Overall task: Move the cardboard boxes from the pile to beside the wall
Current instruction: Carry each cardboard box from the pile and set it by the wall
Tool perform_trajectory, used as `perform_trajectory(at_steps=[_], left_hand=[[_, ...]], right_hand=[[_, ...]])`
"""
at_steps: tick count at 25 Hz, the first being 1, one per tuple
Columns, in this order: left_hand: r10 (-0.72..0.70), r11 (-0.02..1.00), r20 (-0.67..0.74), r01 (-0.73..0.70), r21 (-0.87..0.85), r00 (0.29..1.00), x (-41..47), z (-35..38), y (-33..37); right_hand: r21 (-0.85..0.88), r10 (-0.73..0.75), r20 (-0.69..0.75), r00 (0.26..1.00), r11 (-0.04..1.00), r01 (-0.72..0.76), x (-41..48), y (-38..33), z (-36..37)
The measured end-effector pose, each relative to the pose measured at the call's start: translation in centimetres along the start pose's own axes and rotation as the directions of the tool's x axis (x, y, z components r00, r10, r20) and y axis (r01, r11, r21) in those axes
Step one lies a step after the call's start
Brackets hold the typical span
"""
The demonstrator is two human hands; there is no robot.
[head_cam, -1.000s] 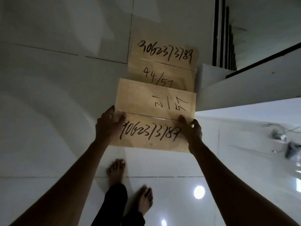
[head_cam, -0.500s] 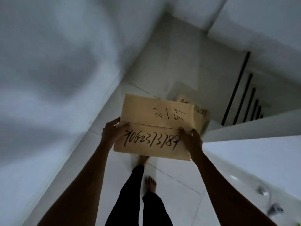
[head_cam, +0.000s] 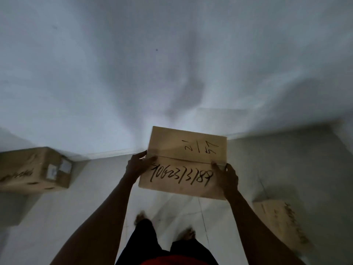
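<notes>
A flat brown cardboard box with black handwritten numbers (head_cam: 186, 163) is held off the floor in front of the person, clamped between both hands. The left hand (head_cam: 136, 166) grips the box's left edge, its fingers (head_cam: 150, 159) curled over the top face at the centre seam. The right hand (head_cam: 228, 177) grips the right edge, with its fingers (head_cam: 216, 166) likewise pressed onto the top face. Both sets of fingers are clenched on this box.

Beyond the fingers stands the plain white wall (head_cam: 172, 64); the box's far edge overlaps the line where the wall meets the pale tiled floor (head_cam: 95, 188), though whether it touches the wall cannot be told. Well to the left of the left fingers, a larger brown cardboard carton with a white label (head_cam: 36, 169) sits on the floor against the wall. Below and to the right of the right fingers, a blurred brown cardboard box with dark scrawl (head_cam: 280, 222) lies on the floor. Beneath the held box, two bare feet (head_cam: 140, 217) and dark trouser legs (head_cam: 145, 241) are visible, blurred.
</notes>
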State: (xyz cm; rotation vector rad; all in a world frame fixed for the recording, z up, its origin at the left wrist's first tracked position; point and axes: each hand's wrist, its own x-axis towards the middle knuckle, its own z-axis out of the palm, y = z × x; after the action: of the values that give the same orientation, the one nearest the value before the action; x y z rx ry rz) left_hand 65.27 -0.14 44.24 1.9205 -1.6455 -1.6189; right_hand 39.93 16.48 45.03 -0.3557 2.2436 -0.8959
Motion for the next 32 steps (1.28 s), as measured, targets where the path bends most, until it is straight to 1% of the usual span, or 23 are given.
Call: perform_trajectory(at_steps=[3,5,8,11,14,16,19,21,23,27,29,32], left_hand=[[-0.048,0.994,-0.123,0.036,-0.099,0.991,-1.0,-9.1,-5.0],[-0.083,0.986,-0.165,0.058,-0.154,0.983,-1.1,-14.6,-8.6],[-0.140,0.973,-0.188,0.100,-0.207,0.972,-0.4,-22.7,-14.9],[-0.246,0.943,-0.232,0.177,-0.281,0.941,0.9,-30.1,-21.1],[-0.308,0.927,-0.239,0.234,-0.292,0.921,2.3,-35.6,-23.2],[-0.317,0.933,-0.218,0.262,-0.246,0.923,5.1,-38.0,-24.7],[-0.326,0.942,-0.256,0.292,-0.163,0.910,11.9,-40.1,-28.4],[-0.330,0.944,-0.276,0.320,-0.082,0.903,17.6,-40.4,-32.0],[-0.322,0.944,-0.260,0.330,-0.013,0.910,22.7,-39.9,-36.1],[-0.351,0.931,-0.242,0.365,0.011,0.905,34.2,-37.8,-47.0],[-0.329,0.940,-0.229,0.341,0.013,0.916,39.5,-36.8,-52.4],[-0.289,0.954,-0.177,0.298,0.028,0.941,45.5,-35.7,-58.5]], right_hand=[[-0.074,-0.064,0.131,0.989,0.995,0.074,-3.6,-4.6,8.2],[-0.116,-0.094,0.200,0.975,0.986,0.119,-6.0,-6.8,14.0],[-0.149,-0.108,0.267,0.958,0.977,0.152,-9.7,-9.3,22.9],[-0.181,-0.082,0.352,0.932,0.971,0.154,-13.1,-12.0,32.0],[-0.211,-0.085,0.406,0.910,0.960,0.183,-14.5,-13.4,39.2],[-0.229,-0.064,0.415,0.908,0.958,0.172,-13.9,-13.7,43.6],[-0.275,-0.030,0.424,0.905,0.948,0.160,-11.0,-13.6,50.8],[-0.287,-0.011,0.419,0.908,0.947,0.144,-8.3,-12.1,56.4],[-0.312,-0.012,0.399,0.917,0.938,0.148,-5.5,-10.2,61.7],[-0.360,0.030,0.372,0.928,0.926,0.115,2.1,-2.7,74.5],[-0.324,0.036,0.378,0.925,0.941,0.096,5.1,1.2,80.2],[-0.255,0.057,0.364,0.930,0.966,0.041,8.2,5.6,86.6]])
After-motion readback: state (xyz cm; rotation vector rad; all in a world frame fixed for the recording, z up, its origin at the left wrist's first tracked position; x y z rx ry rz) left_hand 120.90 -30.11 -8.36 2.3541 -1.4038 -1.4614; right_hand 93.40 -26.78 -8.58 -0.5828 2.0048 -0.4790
